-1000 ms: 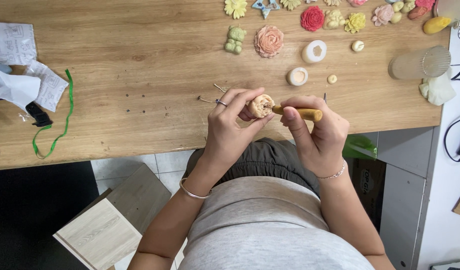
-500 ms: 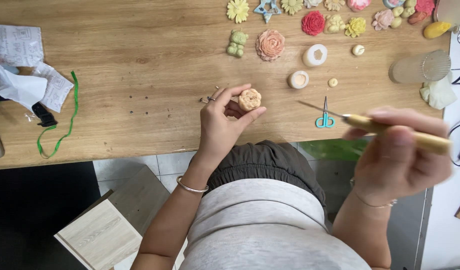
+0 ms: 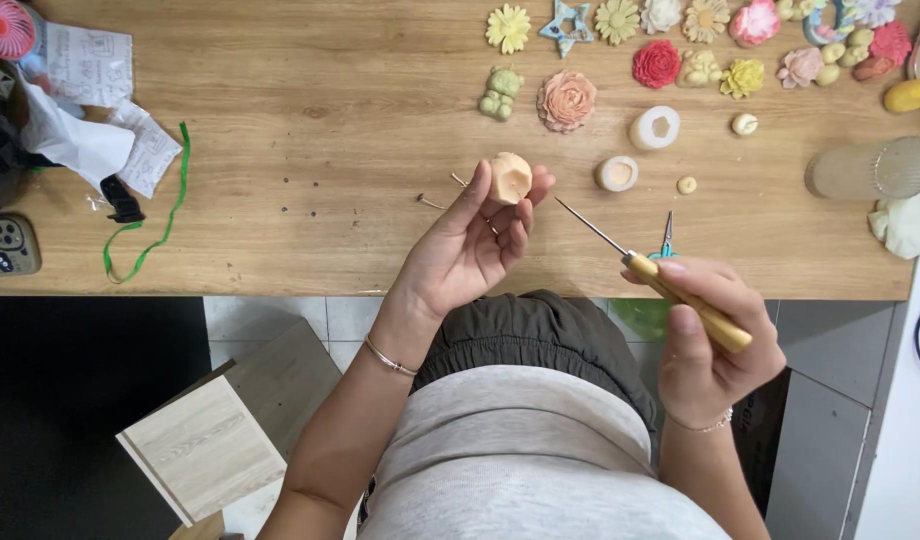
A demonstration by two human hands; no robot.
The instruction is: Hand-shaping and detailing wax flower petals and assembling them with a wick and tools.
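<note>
My left hand [image 3: 470, 245] holds a small peach-coloured moulded piece [image 3: 510, 177] between thumb and fingertips, palm up, above the front part of the wooden table [image 3: 280, 150]. My right hand [image 3: 715, 340] grips a needle tool with a wooden handle [image 3: 685, 300]; its thin metal point reaches up-left toward the piece and stops a little short of it. The right hand is off the table's front edge, over my lap.
Many coloured flower-shaped pieces, such as a red one [image 3: 657, 63] and a peach rose [image 3: 567, 100], lie along the table's far side. Two white moulds [image 3: 655, 128], small teal scissors [image 3: 666, 238], a clear cup [image 3: 870, 168], a phone [image 3: 5, 245], papers and a green ribbon [image 3: 150, 235] also lie there.
A second ago both hands worked together on the piece. The right hand then pulled the tool away to the right, and now its point has come back toward the piece; the left palm has turned up.
</note>
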